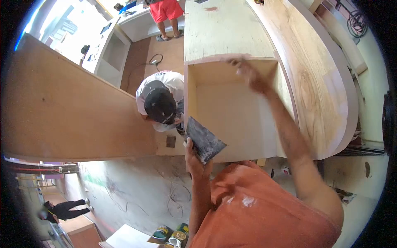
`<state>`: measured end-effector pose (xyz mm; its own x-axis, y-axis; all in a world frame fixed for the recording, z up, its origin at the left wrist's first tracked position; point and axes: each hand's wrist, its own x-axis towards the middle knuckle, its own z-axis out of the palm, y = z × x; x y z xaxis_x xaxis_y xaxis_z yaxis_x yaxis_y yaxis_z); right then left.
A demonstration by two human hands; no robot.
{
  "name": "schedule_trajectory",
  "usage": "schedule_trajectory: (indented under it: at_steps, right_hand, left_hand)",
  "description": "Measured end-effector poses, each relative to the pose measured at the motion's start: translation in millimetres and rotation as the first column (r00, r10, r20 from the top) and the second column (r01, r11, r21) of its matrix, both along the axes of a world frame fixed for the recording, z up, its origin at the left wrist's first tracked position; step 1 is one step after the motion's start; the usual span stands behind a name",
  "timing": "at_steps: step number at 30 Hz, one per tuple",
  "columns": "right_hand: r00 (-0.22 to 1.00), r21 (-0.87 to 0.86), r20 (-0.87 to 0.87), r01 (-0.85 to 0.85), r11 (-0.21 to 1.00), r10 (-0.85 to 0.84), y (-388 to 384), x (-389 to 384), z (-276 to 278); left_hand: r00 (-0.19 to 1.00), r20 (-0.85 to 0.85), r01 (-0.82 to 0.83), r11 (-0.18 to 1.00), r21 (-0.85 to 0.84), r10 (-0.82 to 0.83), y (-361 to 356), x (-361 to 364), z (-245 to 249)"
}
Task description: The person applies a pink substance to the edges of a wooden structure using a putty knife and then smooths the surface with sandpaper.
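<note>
My left hand (195, 158) grips a dark grey flat sheet (205, 139) by its lower left edge, thumb on top. Whitish smears cover part of the sheet's face. It is held over the near left corner of an open-topped wooden box section (235, 111) in a long cabinet. My right hand (251, 77) reaches across that opening to its far edge. Its fingertips are right at a pinkish smeared strip (215, 58) along the rim. Motion blurs those fingers, and I cannot tell whether they hold anything.
A person in a dark cap (160, 102) crouches left of the cabinet. Another in red shorts (166, 11) stands farther off. A curved wood panel (308, 78) runs along the right, a brown panel (78, 103) along the left. Paint cans (178, 236) stand at the bottom.
</note>
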<state>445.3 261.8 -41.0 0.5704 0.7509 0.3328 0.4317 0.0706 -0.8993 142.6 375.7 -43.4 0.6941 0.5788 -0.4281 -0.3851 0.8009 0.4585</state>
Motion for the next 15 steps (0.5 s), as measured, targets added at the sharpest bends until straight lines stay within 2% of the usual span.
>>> schedule_trajectory:
  at_steps: [1, 2, 3, 4, 5, 6, 7, 8, 9, 10, 11, 13, 14, 15]
  right_hand:
    - [0.997, 0.153, 0.043, -0.077, 0.985, 0.071, -1.0, -58.4, 21.8]
    - [0.984, 0.296, 0.114, -0.163, 0.941, 0.134, 10.4, -102.3, 36.4]
    - [0.953, 0.130, 0.261, -0.195, 0.972, 0.156, 10.2, -129.3, 42.1]
    - [0.954, 0.201, 0.223, -0.248, 0.948, 0.202, 9.3, -157.1, 52.4]
    - [0.950, 0.273, 0.187, -0.294, 0.916, 0.249, 10.1, -178.6, 58.4]
    - [0.973, 0.336, 0.165, -0.207, 0.919, 0.159, 14.6, -187.7, 45.7]
    - [0.978, 0.295, 0.192, -0.139, 0.945, 0.084, 14.9, -182.5, 25.2]
    - [0.974, 0.253, 0.228, -0.073, 0.965, 0.014, 16.1, -171.8, 9.0]
    - [0.972, 0.250, 0.234, -0.070, 0.966, 0.010, 12.0, -153.7, 2.2]
    - [0.857, -0.115, 0.511, -0.017, 0.993, 0.074, 3.3, -127.4, -2.8]
    - [0.679, -0.431, 0.697, 0.138, 0.892, 0.232, -3.8, -100.3, -10.5]
    - [0.605, -0.330, 0.795, 0.363, 0.872, 0.049, -8.3, -42.7, -45.9]
    - [0.785, -0.237, 0.600, 0.358, 0.903, -0.153, -7.6, -25.6, -11.1]
    - [0.454, -0.112, 0.845, 0.668, 0.736, -0.283, -5.9, 19.2, -33.9]
  left_hand:
    - [1.000, -0.002, 0.011, 1.000, 0.013, -0.011, 7.7, 1.3, -8.4]
    - [0.969, 0.232, 0.098, 0.993, -0.069, -0.079, 19.7, 1.3, -26.0]
    - [0.882, 0.457, 0.202, 0.970, -0.137, -0.119, 27.9, 1.9, -36.2]
    - [0.883, 0.451, 0.212, 0.967, -0.138, -0.130, 30.5, 2.4, -36.1]
    - [0.913, 0.377, 0.161, 0.987, 0.020, -0.157, 32.7, 2.9, -36.0]
    - [0.938, 0.300, 0.120, 0.976, 0.183, -0.172, 28.8, 10.5, -15.6]
    - [0.977, 0.192, 0.062, 0.986, 0.157, -0.092, 17.8, 19.2, 6.6]
    - [0.976, 0.194, 0.070, 0.985, 0.155, -0.100, 14.5, 18.4, 10.4]
    - [0.984, 0.119, 0.105, 0.974, 0.201, -0.131, 12.2, 16.2, 11.8]
    - [0.987, 0.042, 0.137, 0.960, 0.246, -0.152, 9.6, 12.8, 10.6]
    - [0.984, -0.143, 0.157, 0.897, 0.413, -0.106, 5.9, 4.0, 5.5]
    - [0.983, -0.158, 0.156, 0.863, 0.481, -0.090, -5.5, -9.4, 13.9]
    - [0.987, -0.145, 0.134, 0.830, 0.542, -0.065, -8.8, -8.5, 16.0]
    - [0.988, -0.144, 0.124, 0.832, 0.541, -0.053, -10.3, -11.8, 14.1]
